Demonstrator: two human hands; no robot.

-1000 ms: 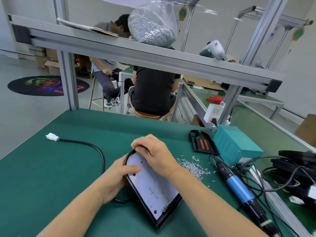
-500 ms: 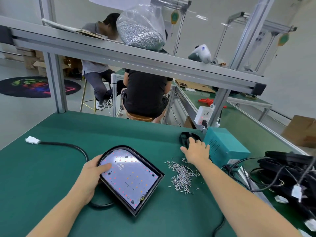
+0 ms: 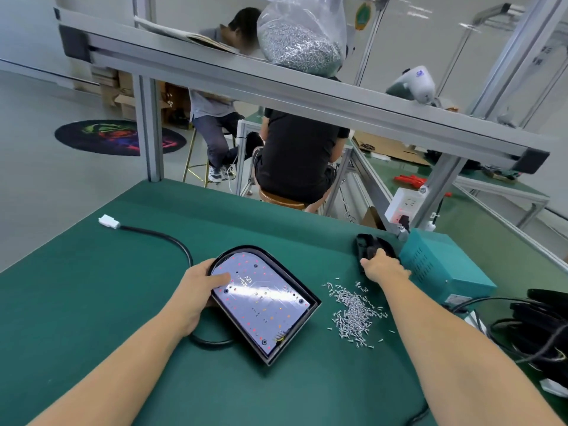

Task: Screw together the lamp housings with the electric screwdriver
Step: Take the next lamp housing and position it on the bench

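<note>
1. Left hand (image 3: 196, 290) grips the left edge of the lamp (image 3: 264, 299), thumb lying on its white LED board; the lamp sits tilted at mid-tabletop (image 3: 92, 302).
2. Right hand (image 3: 381, 265) reaches far right onto a black tray (image 3: 365, 242) beside the teal box (image 3: 442, 265); its fingers are hidden behind the knuckles, so whether that grip holds anything cannot be told.
3. Loose screws (image 3: 353, 312) lie between lamp and box.
4. A black cable (image 3: 166, 238) runs under the lamp, partly hidden.
5. No screwdriver can be made out.
6. Since half a second ago, both hands have hardly shifted; a second ago both held the lamp.
</note>
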